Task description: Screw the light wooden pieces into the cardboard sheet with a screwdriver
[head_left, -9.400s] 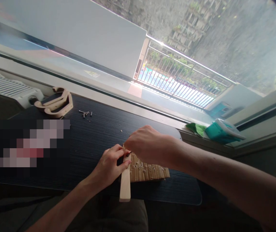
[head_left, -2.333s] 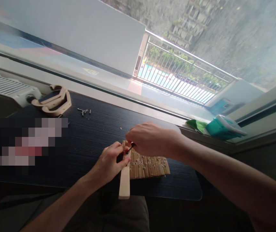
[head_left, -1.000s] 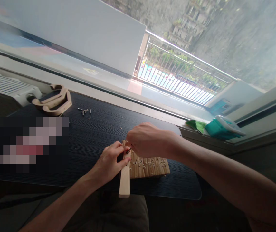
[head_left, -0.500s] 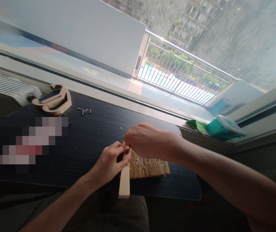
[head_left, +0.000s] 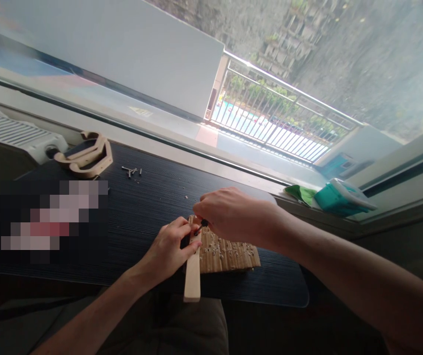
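A pale wooden strip (head_left: 192,276) lies over the near edge of the dark ribbed table (head_left: 133,217), beside a small bamboo mat (head_left: 229,256) strewn with wood chips. My left hand (head_left: 170,249) is closed on the strip's upper end and pins it down. My right hand (head_left: 229,214) is closed around a small dark-tipped tool (head_left: 201,226), whose tip touches the top of the strip between the two hands.
A curved wooden frame piece (head_left: 87,155) lies at the table's far left, with a few small screws (head_left: 133,172) near it. A teal box (head_left: 339,199) and a green cloth (head_left: 300,194) rest on the window ledge to the right. A white radiator (head_left: 15,135) stands at the left.
My right hand has made small working motions with the tool at the strip's top end. The left hand has kept its hold, and the strip has barely moved.
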A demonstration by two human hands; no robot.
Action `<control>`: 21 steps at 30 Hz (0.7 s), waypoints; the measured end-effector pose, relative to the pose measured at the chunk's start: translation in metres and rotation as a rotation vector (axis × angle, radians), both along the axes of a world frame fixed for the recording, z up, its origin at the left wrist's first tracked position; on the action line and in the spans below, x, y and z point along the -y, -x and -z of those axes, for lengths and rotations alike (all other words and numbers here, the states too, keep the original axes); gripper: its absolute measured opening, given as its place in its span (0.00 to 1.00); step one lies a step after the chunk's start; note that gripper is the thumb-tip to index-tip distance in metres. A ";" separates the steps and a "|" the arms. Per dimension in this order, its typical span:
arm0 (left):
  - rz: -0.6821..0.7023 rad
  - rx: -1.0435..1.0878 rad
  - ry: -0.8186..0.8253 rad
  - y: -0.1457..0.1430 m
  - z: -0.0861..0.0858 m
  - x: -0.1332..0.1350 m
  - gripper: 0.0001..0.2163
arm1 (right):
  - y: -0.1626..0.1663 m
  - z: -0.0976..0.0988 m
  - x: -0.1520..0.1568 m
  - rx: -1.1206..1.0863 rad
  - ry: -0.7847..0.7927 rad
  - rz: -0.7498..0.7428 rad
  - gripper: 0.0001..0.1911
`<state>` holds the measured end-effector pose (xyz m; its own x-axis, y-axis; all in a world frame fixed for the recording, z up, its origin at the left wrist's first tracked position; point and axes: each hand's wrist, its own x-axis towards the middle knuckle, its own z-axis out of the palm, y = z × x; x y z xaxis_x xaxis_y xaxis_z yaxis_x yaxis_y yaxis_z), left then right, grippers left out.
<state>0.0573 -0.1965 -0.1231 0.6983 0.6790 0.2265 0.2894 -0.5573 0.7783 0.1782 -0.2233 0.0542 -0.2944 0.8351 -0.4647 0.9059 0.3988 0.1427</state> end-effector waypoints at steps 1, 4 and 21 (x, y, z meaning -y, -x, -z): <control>0.001 -0.005 -0.002 0.000 0.000 0.000 0.04 | 0.001 0.000 0.001 -0.012 -0.001 -0.010 0.09; 0.008 -0.021 -0.006 0.000 -0.001 0.000 0.04 | 0.001 0.005 -0.001 -0.043 -0.014 -0.046 0.09; -0.016 -0.003 0.018 0.000 -0.004 0.001 0.04 | 0.001 0.000 0.001 -0.016 -0.014 -0.016 0.08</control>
